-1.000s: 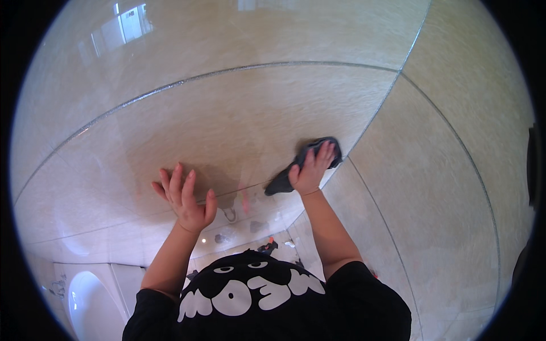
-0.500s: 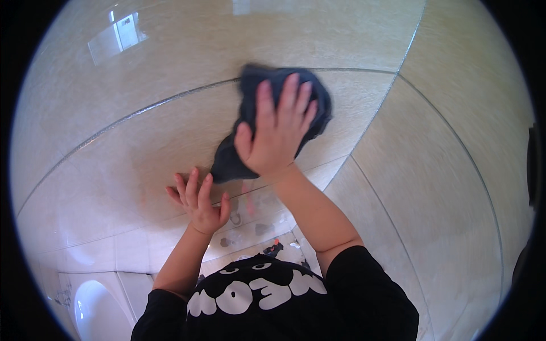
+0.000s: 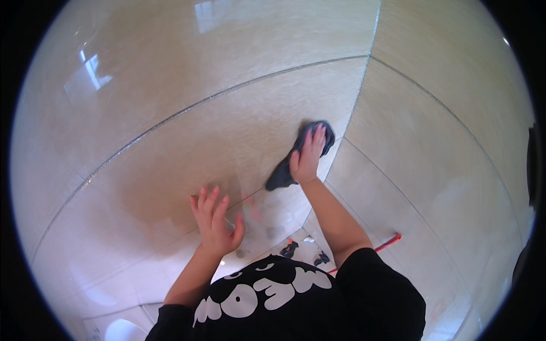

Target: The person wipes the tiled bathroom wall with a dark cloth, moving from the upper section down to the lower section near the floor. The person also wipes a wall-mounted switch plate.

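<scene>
Low in the frame's centre, my left hand point(image 3: 215, 223) braces flat and spread on the glossy wall tile point(image 3: 170, 170). Farther up, right of centre, my right hand point(image 3: 307, 157) presses the dark cloth point(image 3: 282, 173) near the corner joint point(image 3: 355, 108); on slick tile my bracing palm could slip.

Your dark grey cloth point(image 3: 296, 162) is crumpled and pressed flat against the glossy beige wall tile point(image 3: 216, 131), just beside the corner seam. It lies at about one o'clock from centre, its loose tail drooping toward seven o'clock.
</scene>
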Motion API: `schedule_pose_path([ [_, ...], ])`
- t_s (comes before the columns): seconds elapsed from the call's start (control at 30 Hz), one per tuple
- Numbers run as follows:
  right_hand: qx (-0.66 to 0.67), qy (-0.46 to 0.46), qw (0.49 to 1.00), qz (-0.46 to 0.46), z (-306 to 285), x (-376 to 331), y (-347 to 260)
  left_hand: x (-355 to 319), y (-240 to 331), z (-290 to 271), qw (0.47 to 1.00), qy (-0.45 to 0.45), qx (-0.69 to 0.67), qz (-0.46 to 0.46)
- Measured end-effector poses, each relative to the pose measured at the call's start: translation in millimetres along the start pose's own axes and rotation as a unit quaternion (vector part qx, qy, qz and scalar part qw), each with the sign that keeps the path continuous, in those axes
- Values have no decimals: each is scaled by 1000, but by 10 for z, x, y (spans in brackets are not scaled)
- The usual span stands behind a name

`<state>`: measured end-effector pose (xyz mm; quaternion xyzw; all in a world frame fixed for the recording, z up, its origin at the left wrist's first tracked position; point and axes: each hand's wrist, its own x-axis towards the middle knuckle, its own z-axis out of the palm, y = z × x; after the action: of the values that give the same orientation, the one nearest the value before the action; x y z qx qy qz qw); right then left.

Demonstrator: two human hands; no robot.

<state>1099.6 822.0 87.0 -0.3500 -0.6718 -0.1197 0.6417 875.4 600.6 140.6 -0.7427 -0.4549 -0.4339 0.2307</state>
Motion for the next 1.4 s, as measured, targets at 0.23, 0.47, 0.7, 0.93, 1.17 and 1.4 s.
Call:
schedule_pose_path([
  [0.23,-18,115,983,143,43,1159,-718,-269,-227,-266,996,-34,-70,46],
  [0.47,-1,3,998,-63,115,621,-1475,-299,-219,-223,993,-36,-90,71],
  [0.7,-9,-12,998,-61,223,-241,-251,-48,-149,200,990,-46,-96,91],
  [0.93,7,44,993,107,-53,178,803,256,47,621,993,-25,-81,79],
  [1.17,11,63,993,95,-174,706,922,272,47,1068,988,11,108,107],
  [1.4,0,72,997,23,-315,1647,656,230,63,1225,978,58,188,73],
])
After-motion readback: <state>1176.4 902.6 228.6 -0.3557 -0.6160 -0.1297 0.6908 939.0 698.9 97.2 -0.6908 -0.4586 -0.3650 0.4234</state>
